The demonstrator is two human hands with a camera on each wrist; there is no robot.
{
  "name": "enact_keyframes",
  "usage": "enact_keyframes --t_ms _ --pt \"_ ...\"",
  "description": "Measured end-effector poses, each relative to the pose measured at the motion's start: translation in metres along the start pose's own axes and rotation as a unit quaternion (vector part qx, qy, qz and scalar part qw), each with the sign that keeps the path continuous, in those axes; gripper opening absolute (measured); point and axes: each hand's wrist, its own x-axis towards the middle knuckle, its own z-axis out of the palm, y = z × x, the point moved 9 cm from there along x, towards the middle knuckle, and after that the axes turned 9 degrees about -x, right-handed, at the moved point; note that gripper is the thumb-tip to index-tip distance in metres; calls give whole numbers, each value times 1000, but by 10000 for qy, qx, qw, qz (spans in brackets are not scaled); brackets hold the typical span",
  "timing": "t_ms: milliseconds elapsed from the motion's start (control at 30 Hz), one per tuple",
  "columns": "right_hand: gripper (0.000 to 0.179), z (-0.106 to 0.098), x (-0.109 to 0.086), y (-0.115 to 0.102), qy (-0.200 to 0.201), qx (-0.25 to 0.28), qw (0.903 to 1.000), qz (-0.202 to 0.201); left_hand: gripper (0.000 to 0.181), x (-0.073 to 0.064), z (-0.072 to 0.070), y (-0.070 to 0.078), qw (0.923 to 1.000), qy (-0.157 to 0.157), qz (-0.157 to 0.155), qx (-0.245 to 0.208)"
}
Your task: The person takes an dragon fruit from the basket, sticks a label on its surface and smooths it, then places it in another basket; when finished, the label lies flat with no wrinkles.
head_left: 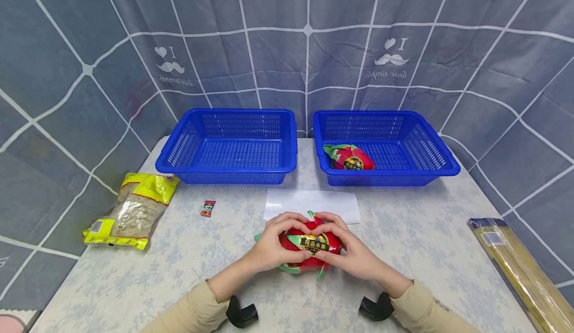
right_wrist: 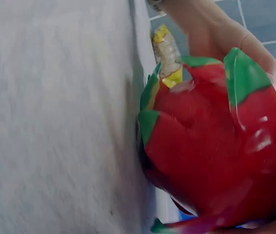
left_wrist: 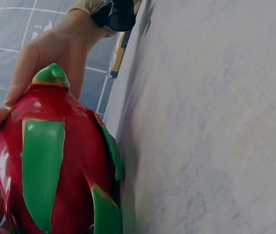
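Note:
Both hands hold a red dragon fruit [head_left: 334,243] with green scales at the front middle of the table. My left hand [head_left: 271,246] curls round its left side, and my right hand [head_left: 352,249] curls round its right side. Fingers and thumbs meet around a black and gold label [head_left: 314,244] on its upper face. Glossy red skin [left_wrist: 74,146] and raised green tips fill much of the left wrist view. From the right wrist, the fruit's underside [right_wrist: 201,146] shows close beside the tabletop.
Two blue baskets [head_left: 226,169] stand at the back; the right basket [head_left: 394,178] contains another dragon fruit [head_left: 352,157]. White paper [head_left: 311,204] lies behind the hands. A small red packet [head_left: 208,208] and a yellow-ended bag [head_left: 134,211] lie left, a long wrapped package [head_left: 515,268] right.

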Motion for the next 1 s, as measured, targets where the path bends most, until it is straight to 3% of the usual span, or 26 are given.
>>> enact_keyframes --t_ms 200,467,533,667,800,1000 --pt "34 2 0 5 -322 616 9976 -25 29 1 1 -1 9995 -236 -222 51" --pt "34 4 0 14 -536 1626 9844 402 22 2 1 -5 9979 -364 -434 -309" --pt "31 4 0 14 -438 1446 9877 410 22 1 1 -4 9985 -295 -373 -266" --pt "25 4 0 12 -142 605 9975 347 26 -1 1 -2 9998 -88 -155 -30" --pt "28 4 0 9 120 -79 9994 303 29 -1 2 -1 10000 -27 20 20" --pt "33 3 2 11 -19 -114 9995 284 24 3 0 -5 9986 -344 -78 -397"
